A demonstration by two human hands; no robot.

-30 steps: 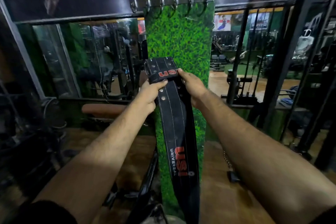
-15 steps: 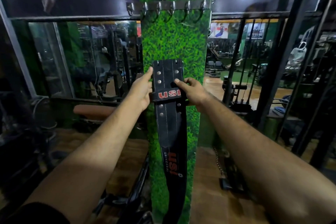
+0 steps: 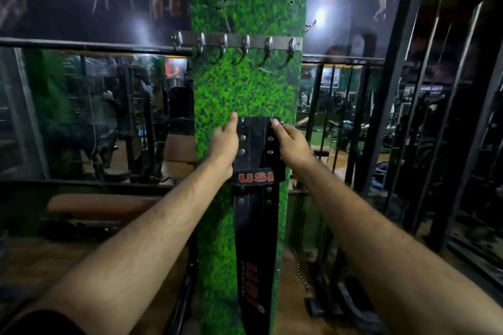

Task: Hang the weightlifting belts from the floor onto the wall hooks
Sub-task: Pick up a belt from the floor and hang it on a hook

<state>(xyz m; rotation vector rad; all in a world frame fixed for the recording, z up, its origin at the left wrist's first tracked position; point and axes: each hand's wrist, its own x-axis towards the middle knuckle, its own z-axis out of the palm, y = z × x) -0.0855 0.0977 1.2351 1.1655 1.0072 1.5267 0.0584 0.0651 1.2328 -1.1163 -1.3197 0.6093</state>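
Currently one black leather weightlifting belt with red USI lettering is in view, held upright against the green grass-textured pillar, its tail hanging toward the floor. Two hands hold its upper end: the left hand grips the left edge, fingers curled behind it; the right hand pinches the right edge near the top corner. One horizontal metal hook rail carries six hooks, all bare, well above the belt top. One smaller hook projects from the pillar's right edge. Mirrors, dark posters and black machine frames flank the pillar. One brown padded bench stands lower left on wooden flooring.
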